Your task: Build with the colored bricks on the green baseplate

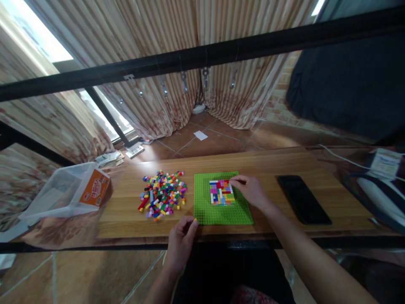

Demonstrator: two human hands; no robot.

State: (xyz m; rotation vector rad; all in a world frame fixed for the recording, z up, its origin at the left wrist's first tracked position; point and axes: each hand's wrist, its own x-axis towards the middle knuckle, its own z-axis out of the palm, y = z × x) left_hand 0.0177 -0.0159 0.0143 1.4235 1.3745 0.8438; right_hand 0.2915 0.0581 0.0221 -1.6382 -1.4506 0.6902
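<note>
A green studded baseplate [202,211] lies on the wooden board. On it sits a square patch of multicoloured toy bricks [222,193] fitted side by side. My right hand [252,191] reaches in from the right with its fingers pinched at the patch's upper right corner; whatever is between the fingertips is hidden. Near the plate's lower left corner, my left hand [182,236] is closed, a tiny yellow-orange brick [195,220] showing at its thumb and fingertip. Left of the plate spreads a loose pile of small coloured bricks [164,194].
A black phone [303,199] lies on the wooden board [268,162], right of my right forearm. At the left stands a clear plastic bin [66,190] with an orange label. A dark bar [190,61] crosses in front of the curtains. A white cable [343,157] runs at the right.
</note>
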